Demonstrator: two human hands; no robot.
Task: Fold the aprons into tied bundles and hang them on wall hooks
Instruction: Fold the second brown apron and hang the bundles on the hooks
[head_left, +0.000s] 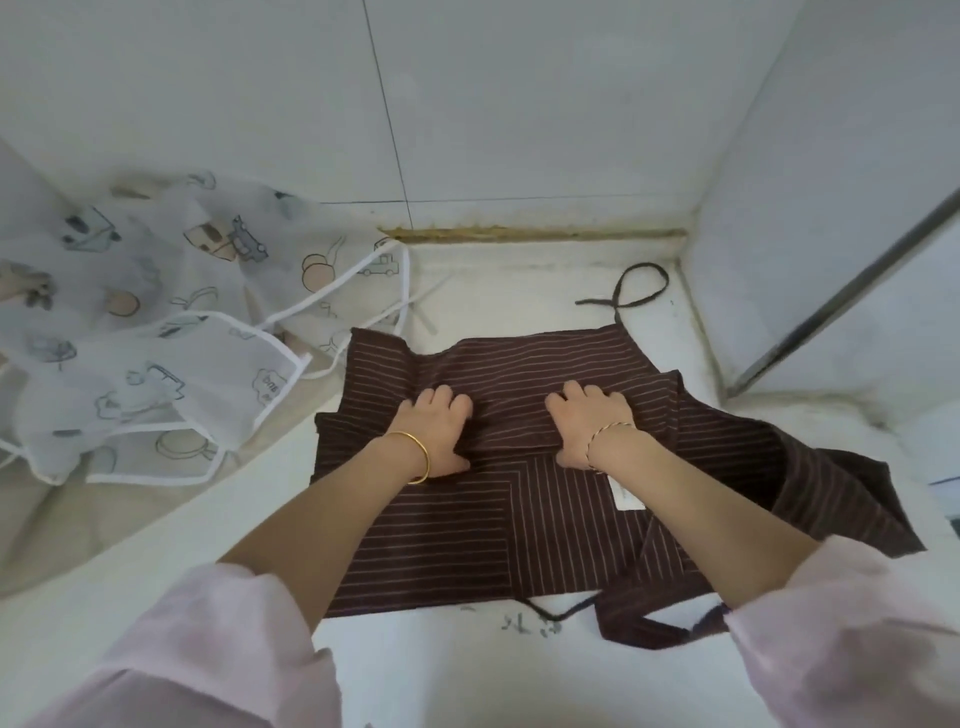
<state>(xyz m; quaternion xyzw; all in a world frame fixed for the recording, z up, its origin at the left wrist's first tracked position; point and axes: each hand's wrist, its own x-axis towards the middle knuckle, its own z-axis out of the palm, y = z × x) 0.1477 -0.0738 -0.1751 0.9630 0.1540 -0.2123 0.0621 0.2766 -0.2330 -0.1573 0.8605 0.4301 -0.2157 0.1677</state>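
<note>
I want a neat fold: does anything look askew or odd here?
On the brown striped apron, the right flap lies crumpled and slanted, unlike the flat left side. Its dark tie curls loose near the wall.

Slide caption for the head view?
Left hand and right hand press a folded brown striped apron flat on the white counter; a printed apron lies beside it.

White tiled wall (519, 104) meets white counter (493, 275) at stained seam (519, 234).

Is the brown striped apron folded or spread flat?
Partly folded: the brown striped apron lies in overlapping layers with stripes crossing, left hand and right hand pressing a fold, its tie loose.
</note>
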